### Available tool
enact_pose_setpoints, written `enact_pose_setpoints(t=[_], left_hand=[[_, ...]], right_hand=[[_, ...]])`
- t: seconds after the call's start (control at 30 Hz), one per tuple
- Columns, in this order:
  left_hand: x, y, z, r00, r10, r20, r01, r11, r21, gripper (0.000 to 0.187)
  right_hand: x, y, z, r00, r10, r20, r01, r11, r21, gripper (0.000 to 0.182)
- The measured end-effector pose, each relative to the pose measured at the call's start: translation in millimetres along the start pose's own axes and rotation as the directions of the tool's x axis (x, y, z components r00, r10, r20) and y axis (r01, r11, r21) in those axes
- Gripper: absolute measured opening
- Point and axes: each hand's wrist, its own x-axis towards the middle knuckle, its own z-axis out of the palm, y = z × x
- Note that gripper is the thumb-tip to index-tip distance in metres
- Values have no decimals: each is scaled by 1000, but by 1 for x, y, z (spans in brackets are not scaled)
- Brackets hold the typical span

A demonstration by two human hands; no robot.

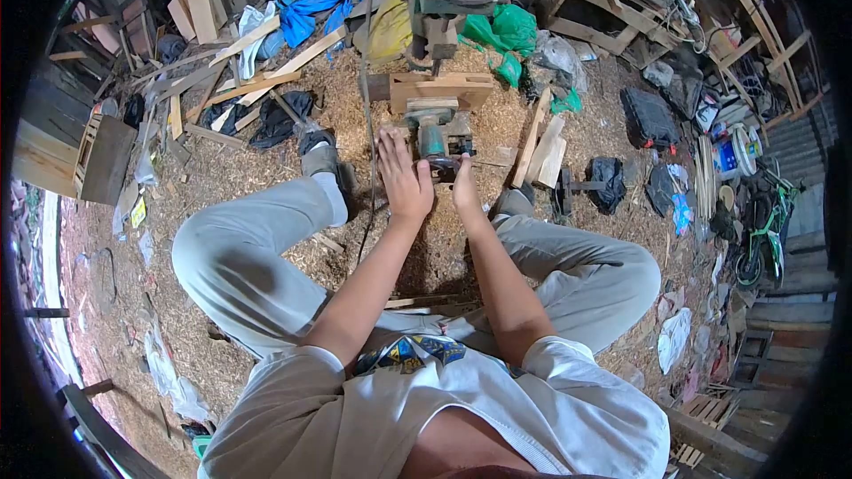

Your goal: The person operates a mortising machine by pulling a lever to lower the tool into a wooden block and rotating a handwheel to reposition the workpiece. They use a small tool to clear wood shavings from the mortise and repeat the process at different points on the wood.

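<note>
A green machine vise [431, 140] stands in front of me, its jaws around a light wooden piece [432, 104]. A dark handwheel [442, 163] is at its near end. My left hand [401, 179] lies along the vise's left side, fingers stretched out, with its thumb beside the handwheel. On the other side, my right hand [466, 186] is at the handwheel's right edge, its fingers apparently closed on the rim and partly hidden. Just behind the vise is a wooden block [453, 89] with a hole or slot, below the machine's tool head [438, 40].
Sawdust [240, 302] covers the floor around my legs. A black cable [369, 98] hangs left of the vise. Wood offcuts [543, 151] lie to the right, near a black case [649, 117]. Planks [266, 80] and plastic bags are at the left. A green bicycle [768, 226] stands far right.
</note>
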Motion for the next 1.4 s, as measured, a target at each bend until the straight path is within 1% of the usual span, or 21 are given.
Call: enact_pose_setpoints(t=[0.07,0.1,0.17,0.2,0.23,0.33,0.43,0.5,0.57,0.63,0.7,0.77,0.87,0.93,1.07,1.13,1.17,1.23,1.3,1.37,1.4], left_hand=[[0,3,-2,999,48,-1,-48,997,65,74],[0,2,-4,999,42,-3,-41,997,70,74],[1,1,-5,993,110,44,-115,981,153,72],[2,-1,-6,991,97,96,-110,982,152,72],[1,0,-6,991,94,97,-108,982,152,72],[3,4,-7,985,155,81,-162,983,87,72],[5,7,-7,986,156,64,-160,986,53,71],[6,5,-7,988,134,80,-140,987,81,71],[8,5,-8,989,87,118,-92,995,35,71],[10,7,-9,988,88,126,-98,993,71,67],[11,9,-10,981,58,183,-71,996,62,64],[13,11,-10,985,45,165,-54,997,49,61],[12,8,-12,982,54,181,-68,995,74,59],[12,6,-12,977,69,200,-84,994,66,58],[11,4,-11,978,76,193,-88,995,55,58],[11,3,-12,974,71,216,-80,996,30,57],[11,3,-12,974,75,213,-83,996,27,57],[10,0,-10,974,67,218,-67,998,-11,58],[10,-6,-7,972,70,223,-67,997,-24,59],[10,-7,-9,971,72,229,-66,997,-35,59],[10,-6,-10,964,48,262,-40,999,-35,60]], right_hand=[[3,4,-1,1000,24,6,-24,1000,12,68],[4,6,-2,999,46,1,-47,999,28,68],[0,1,-1,998,43,34,-45,998,37,67],[-1,-3,0,999,38,33,-39,998,44,67],[-1,-3,0,999,30,33,-32,998,49,67],[-4,-5,1,999,45,6,-45,998,41,65],[-8,-12,2,998,66,11,-67,994,91,64],[-13,-17,6,996,91,15,-92,992,84,64],[-5,-9,5,1000,11,6,-12,997,80,65],[0,-1,1,999,43,33,-46,995,84,65],[4,6,0,998,57,36,-61,991,117,66],[0,0,3,999,43,27,-46,993,109,66],[-9,-14,5,1000,4,16,-5,995,96,64],[-13,-22,4,996,72,45,-75,995,63,63],[-14,-23,4,995,84,45,-86,995,51,63],[-11,-22,1,987,129,99,-134,990,42,64],[-10,-20,1,987,124,98,-129,991,41,64],[-7,-15,0,982,168,92,-175,981,83,67],[2,1,-4,986,136,91,-145,985,92,69],[-4,-10,-3,990,107,91,-116,988,101,72],[-8,-17,-5,981,172,94,-178,982,64,73]])
